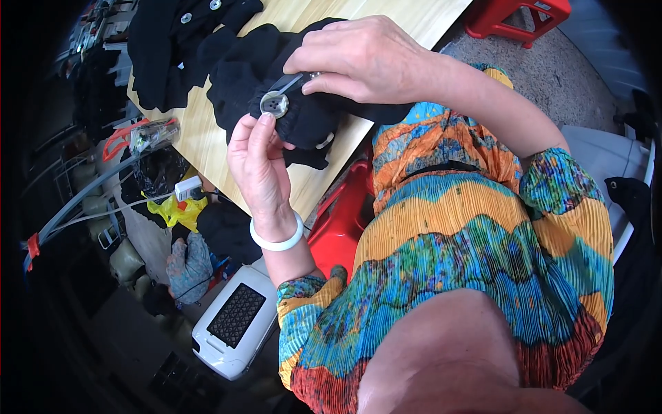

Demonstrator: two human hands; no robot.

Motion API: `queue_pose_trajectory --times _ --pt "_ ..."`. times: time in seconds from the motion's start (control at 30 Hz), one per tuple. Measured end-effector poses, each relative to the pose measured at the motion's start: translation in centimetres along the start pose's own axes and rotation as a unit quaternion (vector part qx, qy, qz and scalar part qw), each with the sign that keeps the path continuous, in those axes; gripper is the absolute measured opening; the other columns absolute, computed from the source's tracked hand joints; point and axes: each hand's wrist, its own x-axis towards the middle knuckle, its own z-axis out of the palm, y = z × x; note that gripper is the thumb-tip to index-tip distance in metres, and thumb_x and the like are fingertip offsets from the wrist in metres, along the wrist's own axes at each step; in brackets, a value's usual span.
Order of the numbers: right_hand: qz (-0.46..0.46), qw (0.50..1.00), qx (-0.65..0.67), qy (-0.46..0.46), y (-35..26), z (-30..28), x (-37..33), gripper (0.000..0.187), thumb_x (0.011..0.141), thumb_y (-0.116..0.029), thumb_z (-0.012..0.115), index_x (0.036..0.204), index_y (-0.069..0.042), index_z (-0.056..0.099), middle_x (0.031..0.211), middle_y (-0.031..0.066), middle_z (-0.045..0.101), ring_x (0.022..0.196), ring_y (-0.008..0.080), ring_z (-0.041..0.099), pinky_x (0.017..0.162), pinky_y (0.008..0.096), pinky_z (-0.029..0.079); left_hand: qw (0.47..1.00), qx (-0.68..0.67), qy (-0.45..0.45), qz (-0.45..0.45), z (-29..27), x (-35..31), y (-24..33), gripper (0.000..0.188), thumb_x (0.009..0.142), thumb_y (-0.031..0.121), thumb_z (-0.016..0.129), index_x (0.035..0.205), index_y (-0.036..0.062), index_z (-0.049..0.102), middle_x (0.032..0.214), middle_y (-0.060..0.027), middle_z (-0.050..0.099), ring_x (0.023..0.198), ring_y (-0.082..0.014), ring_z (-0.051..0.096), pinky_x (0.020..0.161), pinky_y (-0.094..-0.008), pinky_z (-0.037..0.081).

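Observation:
My left hand (259, 162), a white bangle on its wrist, pinches the rim of a round, dark-centred button (274, 104) with a paler edge. The button sits on a bunched black knitted garment (303, 127) on the wooden table (195, 131). From the upper right, my right hand (358, 62) closes its thumb and fingers on a slim grey metal tool (290, 84). The tool slants down toward the button's upper edge. Its exact kind does not show, as the fingers cover the other end. A second pale button (325, 141) lies lower on the garment.
More black clothing (165, 41) with buttons covers the table's far left. A red stool (517, 17) stands at upper right, and a red seat (338, 234) is below the table edge. At left are a clear plastic container (153, 134), a yellow bag (176, 210) and a white-framed chair (234, 321).

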Motion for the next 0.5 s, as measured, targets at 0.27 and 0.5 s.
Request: queue_pose_trajectory --times 0.27,0.5 --pt "0.008 0.999 0.033 -0.011 -0.26 -0.03 0.01 0.021 0.076 -0.024 0.058 0.093 -0.011 0.056 0.080 0.0036 0.058 0.075 0.0220 0.059 0.065 0.0333 0.047 0.999 0.039 -0.007 -0.003 0.02 -0.12 0.25 0.007 0.079 0.007 0.058 0.083 0.0021 0.057 0.071 -0.0027 0.058 0.054 -0.0055 0.050 0.048 -0.0188 0.044" --pt "0.007 0.996 0.085 -0.008 -0.34 0.28 -0.02 0.020 0.077 -0.025 0.058 0.089 -0.009 0.057 0.077 0.0044 0.059 0.071 0.0232 0.058 0.062 0.0332 0.046 0.997 0.034 -0.041 -0.049 -0.01 0.05 0.44 0.007 0.079 0.007 0.057 0.083 0.0011 0.057 0.073 -0.0037 0.058 0.053 -0.0068 0.051 0.048 -0.0191 0.044"
